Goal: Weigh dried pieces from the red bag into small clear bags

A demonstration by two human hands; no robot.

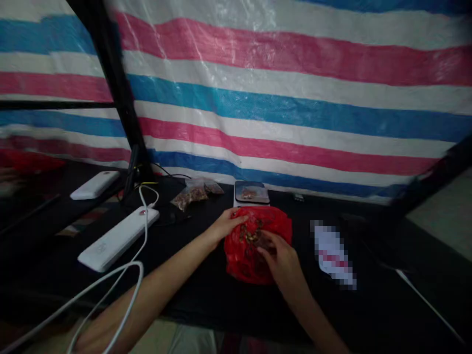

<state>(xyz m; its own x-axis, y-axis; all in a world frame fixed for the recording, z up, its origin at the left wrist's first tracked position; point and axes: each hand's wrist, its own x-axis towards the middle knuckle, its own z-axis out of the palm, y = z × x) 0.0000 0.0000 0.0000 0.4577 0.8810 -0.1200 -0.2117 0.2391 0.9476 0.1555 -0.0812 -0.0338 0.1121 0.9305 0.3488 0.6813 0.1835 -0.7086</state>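
Note:
A red plastic bag (236,253) lies on the black table in front of me, its mouth spread wide. Small brown and yellowish dried pieces (251,236) show in the middle of it. My left hand (226,224) grips the bag's upper left edge, thumb on top. My right hand (282,253) reaches in from the right, thumb and fingers curled together at the pieces; what they pinch is too dim to make out. Just behind the bag sits a small flat scale (252,200) with some reddish-brown material (251,191) on it.
Clear bags of brown bits (191,195) lie behind on the left. A white power bank (114,241) with a looping white cable (142,270) is near my left arm; another power bank (95,185) lies farther left. At right is a blurred-out white packet (334,255). Black poles (114,93) flank the striped sheet.

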